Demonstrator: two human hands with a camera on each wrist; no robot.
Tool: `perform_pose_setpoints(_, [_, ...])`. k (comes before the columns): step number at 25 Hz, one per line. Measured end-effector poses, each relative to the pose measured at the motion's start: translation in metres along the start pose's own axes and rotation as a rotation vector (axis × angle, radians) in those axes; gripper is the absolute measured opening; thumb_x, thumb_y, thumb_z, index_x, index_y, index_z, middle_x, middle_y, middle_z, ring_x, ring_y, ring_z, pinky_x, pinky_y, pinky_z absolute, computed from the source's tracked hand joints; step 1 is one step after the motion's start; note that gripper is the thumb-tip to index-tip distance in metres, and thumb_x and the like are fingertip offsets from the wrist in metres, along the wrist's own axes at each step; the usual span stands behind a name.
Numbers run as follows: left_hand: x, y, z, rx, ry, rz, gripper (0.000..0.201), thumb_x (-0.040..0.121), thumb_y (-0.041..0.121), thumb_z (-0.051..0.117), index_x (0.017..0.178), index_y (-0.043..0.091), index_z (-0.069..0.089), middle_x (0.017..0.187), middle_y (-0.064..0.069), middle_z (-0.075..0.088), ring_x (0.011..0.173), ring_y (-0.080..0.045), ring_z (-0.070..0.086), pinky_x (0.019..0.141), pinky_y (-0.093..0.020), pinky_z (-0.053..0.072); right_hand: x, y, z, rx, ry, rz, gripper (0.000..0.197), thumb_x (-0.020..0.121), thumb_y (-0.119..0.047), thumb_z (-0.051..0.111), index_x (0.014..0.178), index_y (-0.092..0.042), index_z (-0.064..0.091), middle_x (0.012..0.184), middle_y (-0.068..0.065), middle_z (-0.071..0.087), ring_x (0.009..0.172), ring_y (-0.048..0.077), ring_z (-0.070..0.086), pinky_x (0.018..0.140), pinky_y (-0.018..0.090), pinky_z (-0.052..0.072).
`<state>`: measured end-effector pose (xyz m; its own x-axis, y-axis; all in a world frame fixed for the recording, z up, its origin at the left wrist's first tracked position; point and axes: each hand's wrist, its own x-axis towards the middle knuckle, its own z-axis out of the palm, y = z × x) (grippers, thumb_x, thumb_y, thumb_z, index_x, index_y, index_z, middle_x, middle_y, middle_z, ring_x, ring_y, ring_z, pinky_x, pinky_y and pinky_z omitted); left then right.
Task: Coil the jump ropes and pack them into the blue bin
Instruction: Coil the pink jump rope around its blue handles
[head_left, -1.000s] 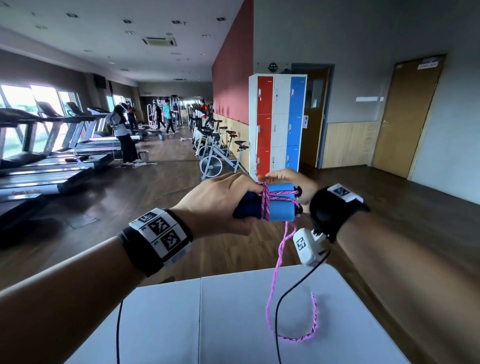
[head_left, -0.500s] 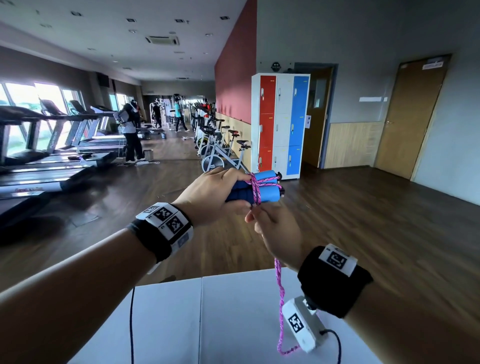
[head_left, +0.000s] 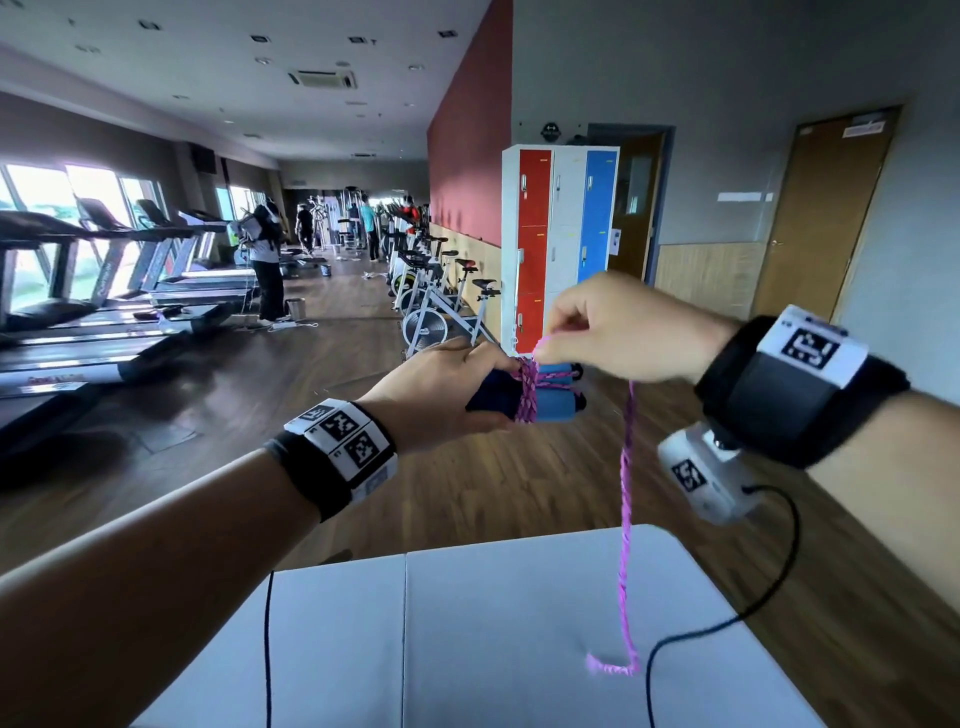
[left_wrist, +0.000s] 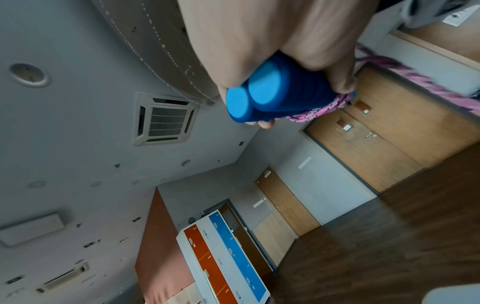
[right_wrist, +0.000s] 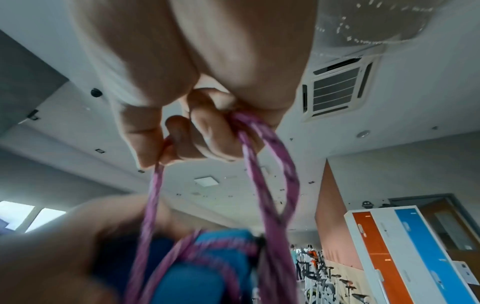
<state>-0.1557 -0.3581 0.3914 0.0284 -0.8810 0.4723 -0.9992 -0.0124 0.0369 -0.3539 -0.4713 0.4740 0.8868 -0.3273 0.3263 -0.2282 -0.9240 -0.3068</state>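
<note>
Left hand (head_left: 447, 384) clenched around the two blue handles (head_left: 550, 402) of the jump rope, held side by side, level, out over the floor beyond the tabletop's far edge. Left wrist view: both handle butts flush, fingers wrapped round the pair.

Right hand (head_left: 618, 332) just above the handles, its fingertips (right_wrist: 182, 144) pinching the pink rope (head_left: 627, 499) where it comes off the wraps. Several turns already bind the handles near their middle. From the pinch a slack length drops straight down; its tail lies on the tabletop (head_left: 493, 623) near the right edge.

Risks, as judged:
- Wraps look loose and bunched. If the pinch slips or tension drops, the turns may slide off toward the open handle ends and unravel.
- The dangling tail could snag on the black wrist-camera cable (head_left: 727, 618) hanging beside it.
- Handles could twist apart if the left grasp eases.

Blue bin not in view.
</note>
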Motion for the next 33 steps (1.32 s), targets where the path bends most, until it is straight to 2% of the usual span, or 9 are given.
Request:
perform_pose_setpoints(5, [-0.006,0.013,0.005,-0.068,0.033,0.085,0.059,0.081,0.046,0.079,0.130,0.024,0.056,0.116,0.001,0.064,0.106,-0.011,0.051,0.085,-0.021,0.039,0.031,0.020,-0.029,-0.017,-0.006,-0.072,0.017,0.086,-0.037,0.077,0.083,-0.021,0.076,0.083,0.009,0.072,0.073,0.028,0.059,0.071,0.039,0.049])
perform_pose_setpoints(9, [-0.006,0.021,0.002,-0.086,0.064,0.124,0.058,0.080,0.046,0.080,0.128,0.023,0.056,0.113,0.000,0.066,0.105,-0.016,0.055,0.088,-0.029,0.047,0.048,0.040,-0.021,-0.023,-0.038,-0.078,0.019,0.088,-0.038,0.075,0.088,-0.019,0.076,0.087,0.009,0.073,0.081,0.029,0.064,0.077,0.040,0.053])
perform_pose_setpoints(13, [-0.012,0.027,-0.001,-0.124,0.106,0.146,0.060,0.077,0.045,0.082,0.127,0.023,0.057,0.116,-0.001,0.067,0.107,-0.018,0.059,0.089,-0.036,0.050,0.052,0.060,-0.006,0.075,-0.083,-0.023,0.024,0.093,-0.036,0.070,0.084,-0.014,0.072,0.053,-0.007,0.050,0.045,0.011,0.036,0.046,0.022,0.032])
perform_pose_setpoints(16, [-0.013,0.036,-0.005,-0.174,0.139,0.123,0.056,0.074,0.041,0.083,0.120,0.022,0.057,0.113,0.002,0.066,0.101,-0.015,0.059,0.084,-0.034,0.050,0.048,0.078,0.019,0.307,-0.052,0.037,0.040,0.092,-0.039,0.068,0.084,0.000,0.067,0.060,0.005,0.043,0.053,0.017,0.035,0.052,0.025,0.031])
perform_pose_setpoints(19, [-0.011,0.037,-0.006,-0.203,0.184,0.064,0.054,0.072,0.036,0.083,0.117,0.024,0.056,0.110,0.005,0.066,0.097,-0.012,0.058,0.082,-0.030,0.048,0.030,0.081,0.056,0.744,0.019,0.178,0.028,0.104,-0.010,0.048,0.079,-0.008,0.058,0.065,-0.004,0.060,0.062,0.014,0.052,0.058,0.023,0.044])
perform_pose_setpoints(21, [-0.008,0.032,-0.006,-0.203,0.205,0.001,0.058,0.073,0.039,0.084,0.122,0.026,0.055,0.113,0.007,0.066,0.100,-0.008,0.058,0.085,-0.021,0.045,0.013,0.068,0.094,0.963,0.068,0.298,0.038,0.105,0.002,0.029,0.073,-0.014,0.042,0.055,-0.011,0.047,0.058,0.016,0.035,0.043,0.019,0.032])
perform_pose_setpoints(23, [-0.004,0.024,-0.006,-0.176,0.222,-0.040,0.065,0.073,0.042,0.086,0.128,0.023,0.056,0.116,0.007,0.066,0.104,-0.007,0.056,0.086,-0.016,0.040,0.002,0.054,0.128,1.040,0.080,0.312,0.035,0.104,-0.006,0.034,0.072,-0.013,0.046,0.053,-0.008,0.036,0.052,0.013,0.025,0.042,0.021,0.019])
perform_pose_setpoints(27, [0.002,0.011,0.001,-0.063,0.168,-0.001,0.072,0.079,0.059,0.071,0.137,0.019,0.058,0.122,0.001,0.065,0.111,-0.018,0.057,0.097,-0.037,0.048,-0.004,0.037,0.145,1.049,0.258,0.310,0.034,0.103,-0.021,0.050,0.074,-0.012,0.064,0.054,-0.002,0.039,0.039,0.008,0.027,0.040,0.023,0.017])
perform_pose_setpoints(33, [0.003,0.014,0.010,0.092,0.157,-0.010,0.072,0.093,0.069,0.037,0.152,0.028,0.036,0.131,0.000,0.052,0.112,-0.025,0.060,0.083,-0.045,0.055,-0.006,0.028,0.137,1.076,0.294,0.304,0.037,0.098,-0.006,0.040,0.066,-0.014,0.056,0.055,0.000,0.040,0.040,0.009,0.027,0.042,0.026,0.016])
